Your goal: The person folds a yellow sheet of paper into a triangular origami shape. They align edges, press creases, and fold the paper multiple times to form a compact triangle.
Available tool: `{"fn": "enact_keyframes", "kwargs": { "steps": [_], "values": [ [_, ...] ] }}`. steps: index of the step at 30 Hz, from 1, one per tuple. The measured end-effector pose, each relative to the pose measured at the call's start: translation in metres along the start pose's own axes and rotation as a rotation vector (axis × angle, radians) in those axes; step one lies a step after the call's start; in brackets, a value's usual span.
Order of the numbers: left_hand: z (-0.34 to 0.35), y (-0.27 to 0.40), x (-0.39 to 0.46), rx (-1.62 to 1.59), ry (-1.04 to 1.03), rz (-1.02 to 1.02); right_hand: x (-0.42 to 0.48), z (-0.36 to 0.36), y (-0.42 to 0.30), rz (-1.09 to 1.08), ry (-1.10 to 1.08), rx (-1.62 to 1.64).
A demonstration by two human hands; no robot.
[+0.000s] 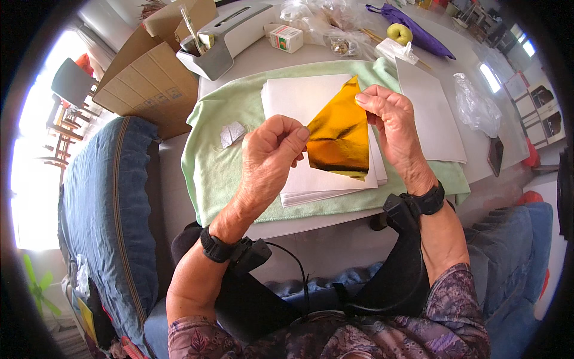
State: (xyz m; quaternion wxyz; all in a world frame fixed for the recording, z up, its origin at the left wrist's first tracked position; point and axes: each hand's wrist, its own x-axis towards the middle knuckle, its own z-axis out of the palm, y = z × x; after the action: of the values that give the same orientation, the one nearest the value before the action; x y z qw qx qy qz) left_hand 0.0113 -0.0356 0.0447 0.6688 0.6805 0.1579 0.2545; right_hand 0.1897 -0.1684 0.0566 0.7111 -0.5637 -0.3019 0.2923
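Observation:
A sheet of shiny gold foil (pixel 341 139) is held up between my two hands. My left hand (pixel 273 150) pinches its left corner between thumb and fingers, while my right hand (pixel 390 116) grips the upper right edge. Creases run across the middle of the foil. Behind and below it lies a stack of white paper (pixel 305 96), partly covered by the foil and my hands. The stack rests on a light green cloth (pixel 224 179). On the cloth, left of my left hand, is a small crumpled greyish piece (pixel 232 133) with loose thread around it.
More white paper (pixel 430 116) lies at the right, near a clear plastic bag (pixel 477 105) and a phone (pixel 495 155). At the back are a grey organizer (pixel 210 60), a small box (pixel 286 39), plastic bags (pixel 323 18), an apple (pixel 399 34) and a purple umbrella (pixel 419 33). A cardboard box (pixel 152 85) stands left.

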Motion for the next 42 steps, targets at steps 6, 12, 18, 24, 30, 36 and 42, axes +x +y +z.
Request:
{"fn": "enact_keyframes", "kwargs": {
  "steps": [6,12,18,24,30,36,42],
  "values": [
    [-0.001,0.001,0.002,-0.177,-0.039,-0.066,0.002,-0.004,0.004,0.041,-0.031,0.115],
    [-0.003,0.005,0.002,-0.195,-0.081,-0.064,0.004,-0.012,0.004,0.007,-0.101,0.127],
    [-0.01,0.008,0.005,-0.135,-0.109,-0.024,0.0,-0.005,-0.016,-0.073,-0.11,-0.008],
    [-0.027,0.012,0.016,-0.172,0.026,-0.014,-0.005,0.004,-0.02,-0.317,-0.151,-0.276],
    [-0.035,0.015,0.021,-0.171,0.009,-0.098,-0.009,0.017,-0.01,-0.969,-0.154,-0.94],
    [-0.033,0.014,0.021,-0.143,-0.059,-0.181,-0.011,0.018,0.005,-1.167,-0.225,-1.22],
    [-0.032,0.014,0.02,-0.078,-0.107,-0.209,-0.012,0.02,0.009,-1.197,-0.311,-1.275]
  ]
}}
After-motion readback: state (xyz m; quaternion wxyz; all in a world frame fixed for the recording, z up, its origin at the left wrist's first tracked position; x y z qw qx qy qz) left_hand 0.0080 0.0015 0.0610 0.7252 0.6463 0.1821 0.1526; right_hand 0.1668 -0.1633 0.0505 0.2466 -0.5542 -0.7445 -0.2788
